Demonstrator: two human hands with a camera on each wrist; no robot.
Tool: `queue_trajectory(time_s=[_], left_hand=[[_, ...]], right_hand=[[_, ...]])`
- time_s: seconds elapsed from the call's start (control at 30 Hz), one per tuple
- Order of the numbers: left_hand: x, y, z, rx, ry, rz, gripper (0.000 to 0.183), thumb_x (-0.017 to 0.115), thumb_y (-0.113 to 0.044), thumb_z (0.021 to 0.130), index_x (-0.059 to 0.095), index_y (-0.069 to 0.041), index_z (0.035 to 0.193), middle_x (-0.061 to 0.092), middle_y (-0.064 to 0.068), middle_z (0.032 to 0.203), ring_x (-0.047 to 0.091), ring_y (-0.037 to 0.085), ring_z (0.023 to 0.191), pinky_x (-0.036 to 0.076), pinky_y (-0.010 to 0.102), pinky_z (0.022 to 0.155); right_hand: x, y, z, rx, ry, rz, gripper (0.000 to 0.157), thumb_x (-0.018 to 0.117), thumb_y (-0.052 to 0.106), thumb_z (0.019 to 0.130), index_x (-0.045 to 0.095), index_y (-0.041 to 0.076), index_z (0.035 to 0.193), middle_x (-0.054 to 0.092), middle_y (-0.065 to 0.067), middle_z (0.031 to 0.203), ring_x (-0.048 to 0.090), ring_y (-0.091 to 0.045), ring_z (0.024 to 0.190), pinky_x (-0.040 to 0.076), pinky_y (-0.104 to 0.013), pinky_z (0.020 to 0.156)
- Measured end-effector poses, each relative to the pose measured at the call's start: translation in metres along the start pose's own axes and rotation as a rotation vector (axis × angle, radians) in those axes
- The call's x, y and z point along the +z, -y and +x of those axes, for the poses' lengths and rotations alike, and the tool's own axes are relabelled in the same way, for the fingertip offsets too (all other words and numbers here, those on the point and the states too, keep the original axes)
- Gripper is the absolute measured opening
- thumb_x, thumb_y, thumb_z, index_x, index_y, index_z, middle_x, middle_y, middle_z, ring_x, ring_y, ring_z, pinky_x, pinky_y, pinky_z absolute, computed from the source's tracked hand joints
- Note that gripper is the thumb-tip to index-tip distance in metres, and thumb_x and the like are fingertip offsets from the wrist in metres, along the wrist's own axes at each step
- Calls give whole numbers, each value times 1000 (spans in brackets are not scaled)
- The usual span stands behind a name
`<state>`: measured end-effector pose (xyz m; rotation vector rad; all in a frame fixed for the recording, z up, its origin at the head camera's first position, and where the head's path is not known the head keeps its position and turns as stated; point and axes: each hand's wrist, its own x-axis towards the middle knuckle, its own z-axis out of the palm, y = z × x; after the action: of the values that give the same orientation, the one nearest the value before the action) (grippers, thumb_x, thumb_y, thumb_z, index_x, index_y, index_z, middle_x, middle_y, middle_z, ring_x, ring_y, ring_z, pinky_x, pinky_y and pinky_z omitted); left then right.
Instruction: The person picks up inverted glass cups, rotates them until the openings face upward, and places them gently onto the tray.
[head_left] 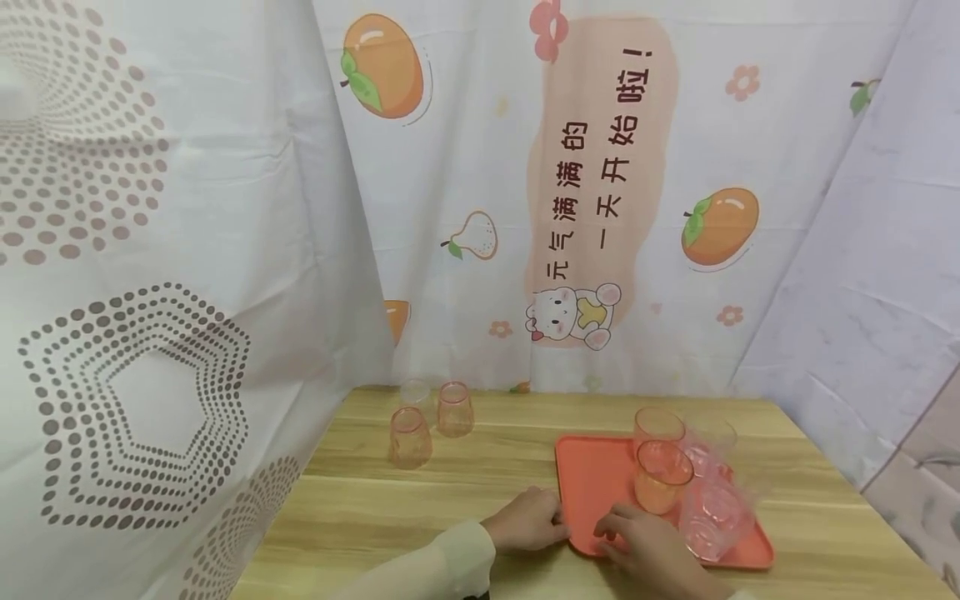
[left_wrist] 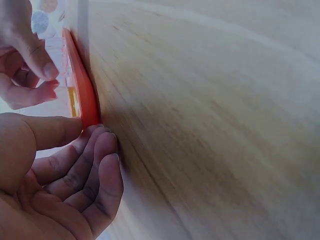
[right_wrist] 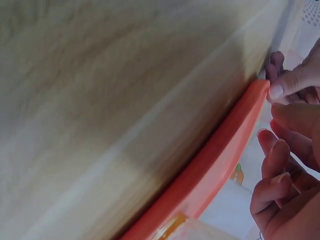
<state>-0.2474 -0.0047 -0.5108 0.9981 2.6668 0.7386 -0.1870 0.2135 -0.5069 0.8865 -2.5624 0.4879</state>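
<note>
A red-orange tray [head_left: 600, 492] lies on the wooden table, in front and to the right. My left hand [head_left: 527, 520] pinches its front left corner, thumb [left_wrist: 55, 131] on the rim and fingers curled below. Over the front of the tray hovers my right hand [head_left: 647, 543], its fingers [right_wrist: 272, 162] loosely bent and holding nothing. Just beyond that hand stands an amber glass [head_left: 660, 487], with a paler glass [head_left: 658, 423] behind it. Clear, pinkish glassware [head_left: 716, 515] sits on the tray's right side, its exact shapes blurred by see-through overlap.
Farther left on the table [head_left: 345, 500] stand two pink-tinted glasses [head_left: 410, 442] [head_left: 455, 412] and a clear glass [head_left: 415, 396], grouped together. A printed curtain [head_left: 480, 167] hangs along the table's back edge, and another hanging cloth [head_left: 247, 208] borders the left side.
</note>
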Motion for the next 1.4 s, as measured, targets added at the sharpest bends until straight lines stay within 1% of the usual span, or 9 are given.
queue_trajectory(time_s=[0.2,0.43,0.67,0.83,0.97,1.1,1.2,1.33,1.4], left_hand=[[-1,-1,0,-13,14,-33,43,65,-22,90,45,-17,52,33,-12,43,27,1,35,24,19,35],[3,1,0,-5,8,13,42,66,-22,89,44,-18,54,36,-13,47,29,1,38,26,19,38],[6,2,-2,-5,9,4,44,66,-23,89,44,-18,51,33,-13,45,27,1,37,24,19,37],[6,4,-1,25,16,6,44,66,-23,89,44,-18,51,33,-13,46,27,0,37,25,18,38],[4,6,-1,26,20,2,37,65,-24,89,52,-19,56,40,-14,49,33,1,41,30,18,40],[-2,13,-6,-11,-3,-17,28,65,-26,89,60,-21,63,46,-13,54,38,2,45,35,19,43],[-9,23,-9,-1,-38,-16,27,64,-24,90,60,-21,63,47,-13,54,38,2,44,35,19,42],[-25,35,-13,-8,-72,-44,26,62,-23,91,61,-19,65,50,-12,57,41,2,46,38,20,43],[-36,39,-18,-30,-83,-76,24,61,-22,92,62,-17,69,51,-11,59,43,3,48,39,20,44]], right_hand=[[6,5,-1,-1,48,61,11,76,24,80,67,28,85,51,20,80,46,6,68,40,-20,53],[10,9,1,42,164,142,11,74,22,80,68,30,82,50,22,79,46,5,68,39,-21,54],[17,7,2,18,164,134,10,76,23,77,68,29,79,49,21,77,45,6,66,39,-20,53],[20,8,5,-8,169,123,11,76,22,77,67,28,77,47,22,75,42,7,65,38,-19,52],[20,9,8,-5,176,91,16,77,20,74,64,28,73,45,22,73,40,7,63,36,-19,52],[20,11,10,-8,166,73,19,78,19,72,61,28,71,44,22,72,41,7,62,37,-19,52],[19,12,12,2,175,80,20,77,19,74,60,29,70,43,22,72,41,6,63,37,-20,52],[17,13,15,21,181,73,22,77,19,74,58,29,70,42,22,72,39,6,62,36,-20,52],[17,14,15,25,172,58,23,77,19,73,57,29,69,40,22,71,37,5,61,35,-20,52]])
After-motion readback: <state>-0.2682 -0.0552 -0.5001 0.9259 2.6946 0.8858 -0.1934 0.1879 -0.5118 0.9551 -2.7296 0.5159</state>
